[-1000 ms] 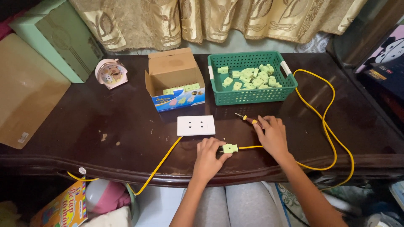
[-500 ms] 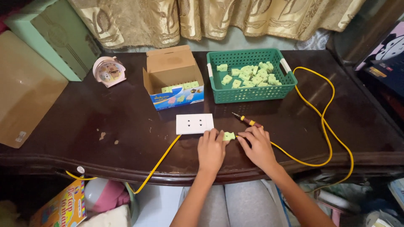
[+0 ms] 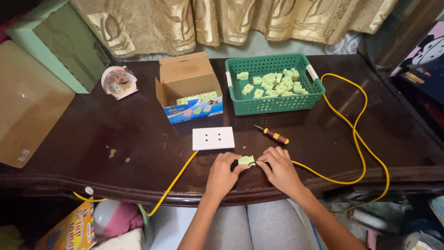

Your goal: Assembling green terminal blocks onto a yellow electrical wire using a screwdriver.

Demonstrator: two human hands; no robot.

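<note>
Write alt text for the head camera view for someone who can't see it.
Both hands, left hand and right hand, grip a small pale green plastic plug piece on a yellow cable over a dark wooden table. Behind sit a white socket plate, a screwdriver and a green basket.

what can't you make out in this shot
Head view only:
- Green plug piece: mostly covered by the left hand and right hand.
- Yellow cable: far end drops past the table edge.
- Cardboard box: contents too small to identify.
</note>
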